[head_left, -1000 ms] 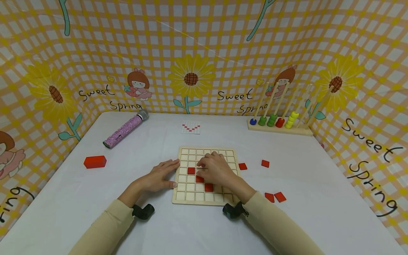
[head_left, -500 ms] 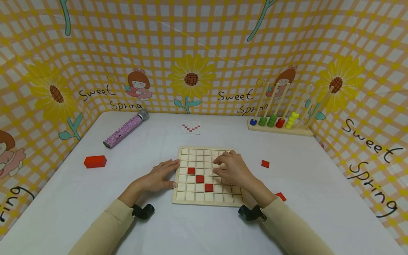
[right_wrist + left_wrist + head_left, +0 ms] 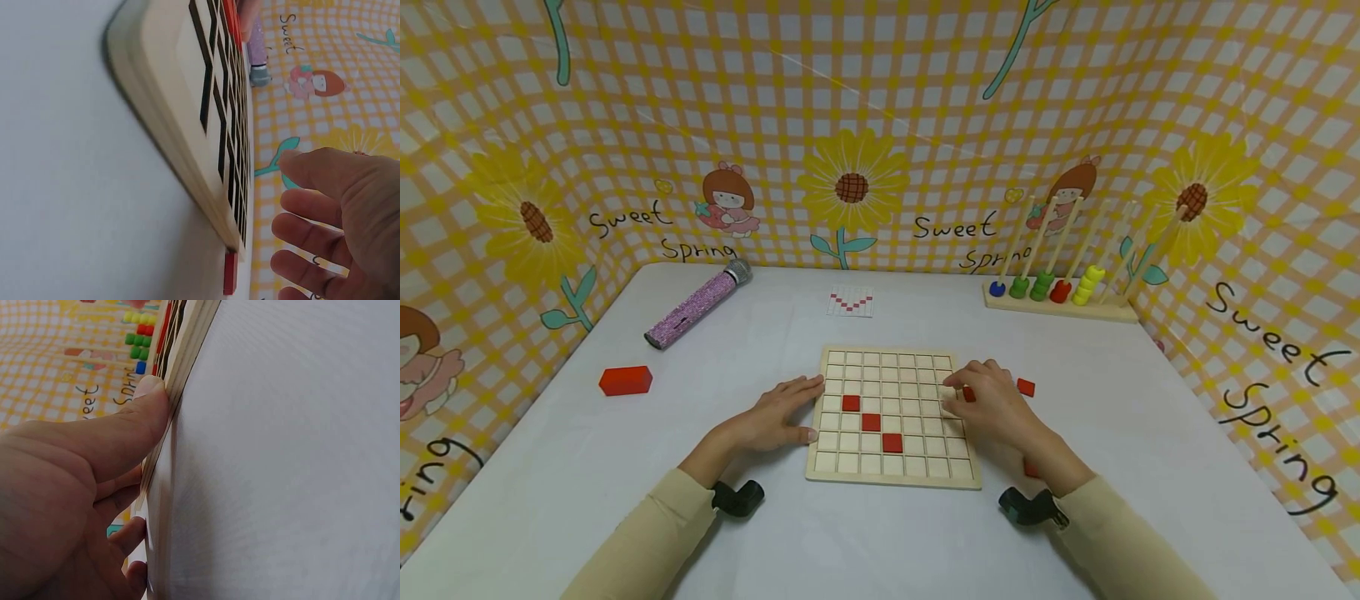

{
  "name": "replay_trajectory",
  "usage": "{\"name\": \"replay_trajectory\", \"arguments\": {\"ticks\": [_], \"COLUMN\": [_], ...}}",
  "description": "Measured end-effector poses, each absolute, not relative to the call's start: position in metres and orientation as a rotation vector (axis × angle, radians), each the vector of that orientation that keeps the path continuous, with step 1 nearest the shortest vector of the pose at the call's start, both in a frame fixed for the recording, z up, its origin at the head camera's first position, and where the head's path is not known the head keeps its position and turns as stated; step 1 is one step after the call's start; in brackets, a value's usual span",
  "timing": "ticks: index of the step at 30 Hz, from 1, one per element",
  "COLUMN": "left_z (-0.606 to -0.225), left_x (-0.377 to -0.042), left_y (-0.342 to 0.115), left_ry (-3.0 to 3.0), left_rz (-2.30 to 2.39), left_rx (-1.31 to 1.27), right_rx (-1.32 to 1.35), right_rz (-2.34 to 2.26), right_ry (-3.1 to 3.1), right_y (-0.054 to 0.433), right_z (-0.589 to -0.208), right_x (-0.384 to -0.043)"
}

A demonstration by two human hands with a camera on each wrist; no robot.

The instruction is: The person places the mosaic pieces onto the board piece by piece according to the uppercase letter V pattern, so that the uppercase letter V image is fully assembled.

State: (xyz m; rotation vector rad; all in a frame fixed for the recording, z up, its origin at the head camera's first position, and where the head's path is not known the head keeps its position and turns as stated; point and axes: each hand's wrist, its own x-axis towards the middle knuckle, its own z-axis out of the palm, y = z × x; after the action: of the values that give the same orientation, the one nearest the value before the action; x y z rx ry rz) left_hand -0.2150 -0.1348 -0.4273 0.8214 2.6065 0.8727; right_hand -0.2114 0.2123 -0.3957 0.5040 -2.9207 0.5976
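A square wooden grid board (image 3: 917,462) lies on the white table, with three red tiles (image 3: 871,422) set in a diagonal on its left half. My left hand (image 3: 767,421) rests against the board's left edge, its fingers spread and the thumb touching the side in the left wrist view. Past the board's right edge my right hand (image 3: 996,408) hovers with loosely bent fingers and nothing between them. Just beside that hand a loose red tile (image 3: 969,393) shows near the edge; the right wrist view has a red tile (image 3: 230,273) by the board's far corner.
More red tiles lie to the right: one tile (image 3: 1026,387) behind the right hand, another partly under the forearm. A pattern card (image 3: 850,302), a glittery microphone (image 3: 692,308), a red block (image 3: 626,381) and a bead abacus (image 3: 1060,307) stand around the board.
My right hand has moved right, off the middle of the board to its right edge, uncovering the middle red tile. The left hand has stayed in place.
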Motion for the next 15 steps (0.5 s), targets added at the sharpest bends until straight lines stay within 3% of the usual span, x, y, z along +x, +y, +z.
{"name": "replay_trajectory", "arguments": {"ticks": [15], "left_z": [-0.426], "left_x": [-0.215], "left_y": [-0.134], "left_ry": [2.6], "left_rz": [0.872], "left_rx": [0.812], "right_rx": [0.475], "right_rz": [0.496], "right_ry": [-2.943], "right_y": [0.243], "right_z": [-0.403], "right_x": [-0.215]}}
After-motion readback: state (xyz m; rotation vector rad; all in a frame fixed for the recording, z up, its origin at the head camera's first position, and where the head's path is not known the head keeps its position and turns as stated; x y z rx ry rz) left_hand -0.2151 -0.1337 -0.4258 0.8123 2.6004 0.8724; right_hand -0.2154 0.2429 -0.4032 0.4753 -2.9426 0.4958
